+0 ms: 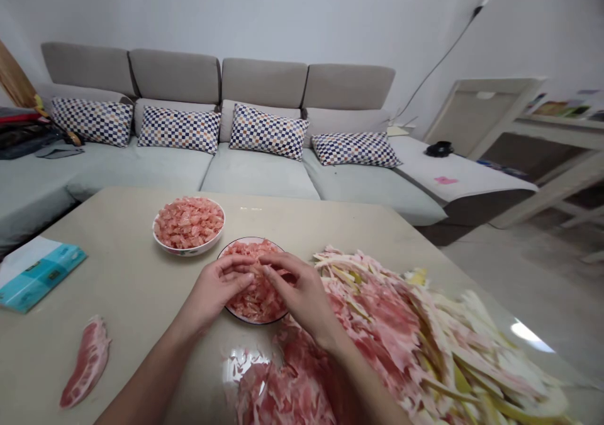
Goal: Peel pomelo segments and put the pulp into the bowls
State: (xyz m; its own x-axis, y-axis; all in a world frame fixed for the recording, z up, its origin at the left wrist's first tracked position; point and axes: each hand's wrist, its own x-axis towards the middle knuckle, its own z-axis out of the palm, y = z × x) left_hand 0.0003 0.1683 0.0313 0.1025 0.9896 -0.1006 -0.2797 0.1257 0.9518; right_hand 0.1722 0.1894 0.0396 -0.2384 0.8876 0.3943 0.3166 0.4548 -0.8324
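Pink pomelo peels [283,390], left hand [214,293], right hand [297,293]; fingers [268,267] nearly closed, touching pulp [257,302]

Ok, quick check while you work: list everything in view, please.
table: one, beige, under everything
white bowl: one, heaped with pink citrus pulp, far side of table
white plate: one, holding more pulp, under the hands
pink-and-yellow peel pile: one, right and near side of table
peel strip: one, pink, left of the hands
tissue pack: one, blue and white, left table edge
sofa: one, grey, beyond table
checked cushions: four, navy, white and tan, on sofa
black object: one, on sofa's right end
left hand: one, over plate
right hand: one, over plate
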